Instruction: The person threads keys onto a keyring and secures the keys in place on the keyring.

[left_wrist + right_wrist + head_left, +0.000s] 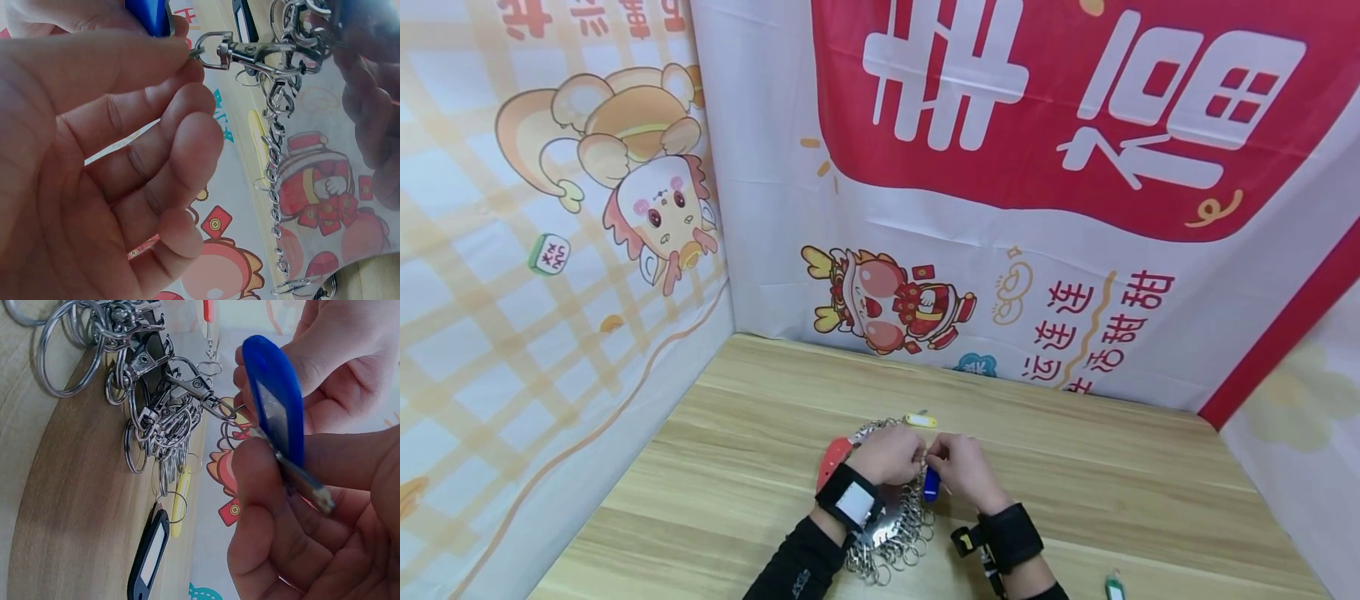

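A ring of metal swivel clasps with key rings (912,533) hangs round the edge of a shiny, mirror-like plate (356,206). My left hand (887,454) pinches the end ring of one swivel clasp (250,55) between thumb and forefinger, its other fingers loosely curled. Close to its right, my right hand (966,471) pinches a blue key tag (275,394) together with a slim metal piece (306,481) that looks like a key. The tag's small ring (228,434) is beside the clasp's ring; whether they are linked is hidden by the fingertips.
A yellow key tag (921,420) lies behind the hands, with a black key tag (150,556) near it in the right wrist view. A coral-red piece (833,460) shows left of the plate. At the front right of the wooden table (715,467) lies a green key tag (1115,587).
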A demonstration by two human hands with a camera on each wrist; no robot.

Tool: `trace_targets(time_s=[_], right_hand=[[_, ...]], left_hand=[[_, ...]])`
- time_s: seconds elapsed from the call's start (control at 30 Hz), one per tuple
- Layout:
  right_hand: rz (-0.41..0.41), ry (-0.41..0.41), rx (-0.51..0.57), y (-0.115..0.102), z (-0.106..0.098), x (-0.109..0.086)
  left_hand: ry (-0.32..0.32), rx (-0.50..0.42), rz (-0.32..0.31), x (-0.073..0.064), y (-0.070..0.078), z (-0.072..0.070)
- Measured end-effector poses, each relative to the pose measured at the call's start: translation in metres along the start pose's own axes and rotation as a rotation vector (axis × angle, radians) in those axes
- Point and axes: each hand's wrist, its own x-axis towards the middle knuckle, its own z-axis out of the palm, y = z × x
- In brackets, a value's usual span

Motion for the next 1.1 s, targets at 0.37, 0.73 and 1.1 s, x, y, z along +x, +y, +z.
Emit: trace_targets(time_s=[0.37, 0.73, 1.1], right_hand=[[-0.033, -0.015, -0.029, 0.0018, 0.0012, 0.0013], [-0.077, -0.006, -0.031, 0.0003, 0.0014, 0.0016], [-0.115, -0.017, -0.018, 0.0000, 0.0030, 0.0013]], left_hand=[[0.016, 0.035, -0.010, -0.0014, 0.0019, 0.0003], [0.006, 0.083, -0.030, 0.0003, 0.0029, 0.0005], [0.005, 0.043, -0.027, -0.0001, 0.0025, -0.0003]])
